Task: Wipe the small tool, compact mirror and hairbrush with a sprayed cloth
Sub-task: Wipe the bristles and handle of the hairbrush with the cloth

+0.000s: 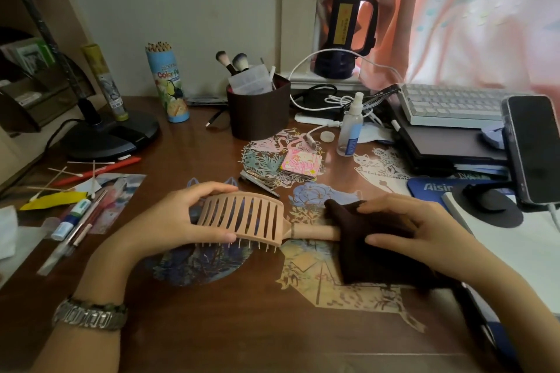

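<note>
While the left hand (178,215) clamps its grip on the head of the hairbrush (242,218), thumb below and fingers over the top edge, the brush lies level just above the surface (230,321), bristles down, handle pointing to 3 o'clock. At that end the right hand (403,227) has its grip closed on the dark cloth (363,245), which is wrapped round the handle. At 12 o'clock from the brush lies the pink compact mirror (301,162), with a small metal tool (257,182) just beside it at 8 o'clock. At 2 o'clock from the mirror stands a spray bottle (351,127).
</note>
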Motion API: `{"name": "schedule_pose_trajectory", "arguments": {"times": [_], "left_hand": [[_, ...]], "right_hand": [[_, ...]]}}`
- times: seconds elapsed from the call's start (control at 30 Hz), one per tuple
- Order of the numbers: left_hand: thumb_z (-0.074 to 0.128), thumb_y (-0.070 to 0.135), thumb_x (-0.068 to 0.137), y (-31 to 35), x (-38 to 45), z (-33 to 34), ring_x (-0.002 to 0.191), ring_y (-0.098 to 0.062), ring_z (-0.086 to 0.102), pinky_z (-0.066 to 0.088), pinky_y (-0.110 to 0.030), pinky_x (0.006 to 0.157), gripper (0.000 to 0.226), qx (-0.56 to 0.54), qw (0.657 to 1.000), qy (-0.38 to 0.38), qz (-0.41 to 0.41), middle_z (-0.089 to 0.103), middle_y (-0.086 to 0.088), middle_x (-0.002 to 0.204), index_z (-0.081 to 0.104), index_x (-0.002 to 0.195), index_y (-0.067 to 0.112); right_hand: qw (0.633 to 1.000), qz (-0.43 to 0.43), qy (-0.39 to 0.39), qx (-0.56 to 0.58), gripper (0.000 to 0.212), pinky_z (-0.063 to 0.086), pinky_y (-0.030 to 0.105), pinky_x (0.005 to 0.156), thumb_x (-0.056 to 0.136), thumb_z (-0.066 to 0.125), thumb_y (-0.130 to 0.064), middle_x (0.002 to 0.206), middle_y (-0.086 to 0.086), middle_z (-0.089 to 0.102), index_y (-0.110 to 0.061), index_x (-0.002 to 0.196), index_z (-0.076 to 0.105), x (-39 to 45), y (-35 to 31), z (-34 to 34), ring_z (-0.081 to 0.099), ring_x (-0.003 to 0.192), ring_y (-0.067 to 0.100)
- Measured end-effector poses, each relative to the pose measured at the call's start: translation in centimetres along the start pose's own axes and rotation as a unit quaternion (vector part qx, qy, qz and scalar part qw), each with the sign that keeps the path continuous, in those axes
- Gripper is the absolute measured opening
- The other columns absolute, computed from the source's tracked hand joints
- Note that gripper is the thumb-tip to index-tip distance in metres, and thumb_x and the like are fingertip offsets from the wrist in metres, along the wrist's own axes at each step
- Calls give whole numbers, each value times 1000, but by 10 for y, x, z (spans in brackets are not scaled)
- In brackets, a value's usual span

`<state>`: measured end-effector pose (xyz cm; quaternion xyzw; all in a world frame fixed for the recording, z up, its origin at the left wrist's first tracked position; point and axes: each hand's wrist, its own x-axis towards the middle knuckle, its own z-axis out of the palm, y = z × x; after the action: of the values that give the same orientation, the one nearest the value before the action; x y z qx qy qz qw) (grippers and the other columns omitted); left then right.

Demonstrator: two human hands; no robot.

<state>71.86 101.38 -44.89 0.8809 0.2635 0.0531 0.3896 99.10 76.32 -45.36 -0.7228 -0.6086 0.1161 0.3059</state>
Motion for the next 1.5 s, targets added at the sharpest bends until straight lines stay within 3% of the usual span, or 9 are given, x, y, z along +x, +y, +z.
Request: {"name": "schedule_pose_trajectory", "arguments": {"times": [0.1, 0.3, 0.4, 0.57, 0.9, 1.1, 1.2, 1.3, 1.5], "left_hand": [[77, 55, 54, 2, 0, 1, 100, 26, 43, 38, -13, 75, 64, -5, 1000, 6, -1, 50, 40, 109, 48, 111, 59], [78, 54, 55, 3, 0, 3, 100, 24, 44, 39, -14, 75, 65, -5, 1000, 15, 4, 53, 35, 110, 50, 114, 54], [76, 64, 50, 1, 0, 1, 103, 23, 44, 38, -15, 79, 71, -6, 1000, 12, 11, 50, 40, 111, 48, 115, 58], [74, 71, 46, -1, 3, 3, 109, 14, 46, 41, -21, 87, 79, 3, 1000, 10, 7, 51, 33, 118, 46, 118, 60], [76, 63, 52, 0, 3, 4, 110, 15, 44, 40, -21, 86, 69, 11, 1000, 5, 8, 48, 37, 116, 45, 114, 63], [73, 72, 46, -1, 4, 4, 113, 12, 43, 41, -27, 92, 77, 13, 1000, 4, 8, 48, 37, 117, 45, 117, 62], [68, 81, 38, -1, 4, 4, 113, 13, 41, 40, -27, 91, 85, 18, 1000, 5, 7, 47, 38, 117, 45, 117, 61], [71, 75, 43, -1, 4, 4, 111, 14, 42, 40, -25, 90, 79, 25, 1000, 7, 8, 48, 38, 116, 46, 116, 61], [73, 73, 47, -3, 5, 4, 119, 5, 41, 41, -38, 101, 80, 43, 999, 5, -1, 48, 33, 123, 44, 121, 61]], "right_hand": [[999, 0, -12, -31, 40, 49, 23, 90, 73, 65, -53, 114, -30, 59, -47, 112, 60, -5, 7, 3, 55, 109, -5], [998, -18, -9, -62, 35, 48, 29, 93, 79, 61, -49, 115, -26, 56, -54, 113, 52, -2, 9, 19, 50, 111, -3], [997, -30, -7, -71, 36, 47, 29, 95, 81, 61, -46, 116, -22, 56, -48, 117, 54, 1, 5, 25, 48, 111, -3], [994, -53, -13, -92, 37, 48, 30, 92, 85, 60, -43, 118, -19, 56, -41, 121, 56, 12, -3, 40, 49, 112, 1], [982, -93, -15, -163, 39, 29, 5, 70, 88, 50, -45, 113, -13, 55, -40, 127, 51, 27, -18, 60, 46, 101, 0], [972, -114, -40, -201, 41, 47, 24, 77, 91, 44, -46, 114, -11, 51, -38, 132, 44, 35, -25, 63, 49, 99, 9], [967, -121, -45, -219, 39, 42, 22, 77, 93, 43, -45, 115, -11, 49, -39, 132, 42, 36, -28, 64, 47, 99, 8], [966, -129, -51, -219, 34, 41, 23, 78, 95, 41, -43, 114, -10, 47, -41, 129, 42, 37, -28, 65, 45, 100, 9], [968, -154, -44, -191, 24, 42, 22, 79, 95, 46, -34, 115, -12, 42, -40, 118, 50, 36, -26, 64, 45, 100, 7]]}}
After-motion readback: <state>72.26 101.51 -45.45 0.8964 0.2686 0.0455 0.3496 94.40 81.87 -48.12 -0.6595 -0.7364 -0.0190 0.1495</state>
